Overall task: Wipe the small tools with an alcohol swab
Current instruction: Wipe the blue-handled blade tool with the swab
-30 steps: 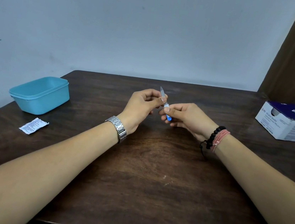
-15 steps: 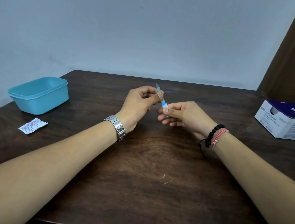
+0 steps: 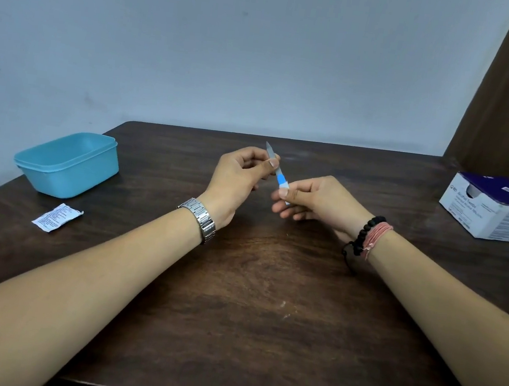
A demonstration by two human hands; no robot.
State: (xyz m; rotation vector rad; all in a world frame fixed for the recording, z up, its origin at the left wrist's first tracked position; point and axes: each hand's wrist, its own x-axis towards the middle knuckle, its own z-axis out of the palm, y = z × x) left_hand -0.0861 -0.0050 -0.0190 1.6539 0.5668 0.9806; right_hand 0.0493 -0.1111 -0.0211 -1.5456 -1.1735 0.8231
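head view: both hands raised above the desk (image 3: 261, 338), centre.
tool (image 3: 276, 171): slim, metal tip, blue-white handle; held in air between the hands.
axis: tilted, tip up and far-left, handle down toward right hand.
left hand (image 3: 235, 181): fingers (image 3: 272, 163) curled, pinching the metal part; swab not visible, can't tell if it's there.
right hand (image 3: 316, 200): fingers pinch the handle end.
next: likely left slides along the axis; right anchors.
off-task: tub (image 3: 67, 163), sachet (image 3: 57, 217) left; box (image 3: 498, 210) right.

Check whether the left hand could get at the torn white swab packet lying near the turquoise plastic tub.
Probably yes, but not freely: the left hand is pinching the small metal tool with the blue handle. The torn white swab packet lies in the open on the dark wooden table, in front of the turquoise plastic tub, with nothing between.
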